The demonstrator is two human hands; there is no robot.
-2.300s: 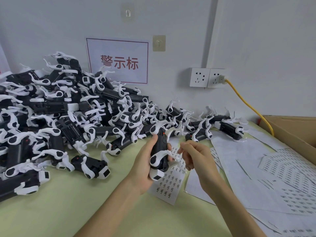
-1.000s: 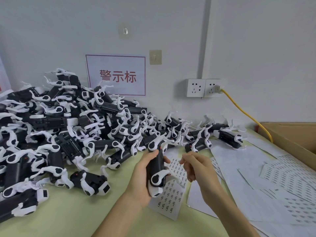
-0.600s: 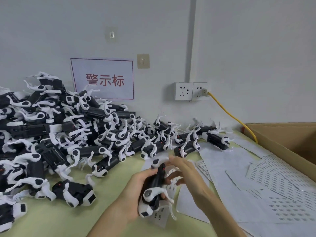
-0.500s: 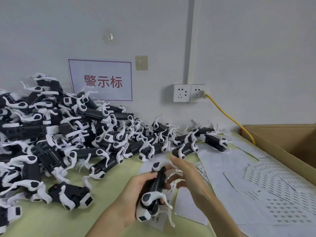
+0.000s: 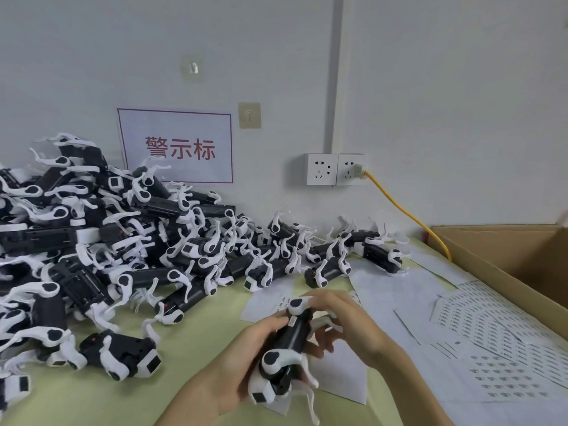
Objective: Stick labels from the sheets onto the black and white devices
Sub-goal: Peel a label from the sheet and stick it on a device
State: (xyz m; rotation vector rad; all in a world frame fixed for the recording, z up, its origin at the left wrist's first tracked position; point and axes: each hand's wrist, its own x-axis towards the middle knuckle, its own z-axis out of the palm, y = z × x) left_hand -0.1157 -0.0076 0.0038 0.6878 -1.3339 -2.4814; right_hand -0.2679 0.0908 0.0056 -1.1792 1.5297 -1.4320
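My left hand [image 5: 246, 358] grips a black and white device [image 5: 287, 348] from the left, holding it tilted above the table. A small white label [image 5: 292, 320] sits on the device's black body near its far end. My right hand [image 5: 350, 324] closes over the device's far end from the right, fingers curled round it. A label sheet [image 5: 267, 302] lies on the table just beyond my hands. A big heap of the same devices [image 5: 92, 241] fills the left and back of the table.
More label sheets [image 5: 485, 339] and bare backing papers [image 5: 396, 290] cover the table's right side. An open cardboard box [image 5: 522, 259] stands at the right edge. A yellow cable [image 5: 405, 213] runs from the wall socket [image 5: 335, 169] down behind the box.
The device has been lowered and tilted away from me. My right hand, which pinched a label beside it, has moved onto the device's far end.
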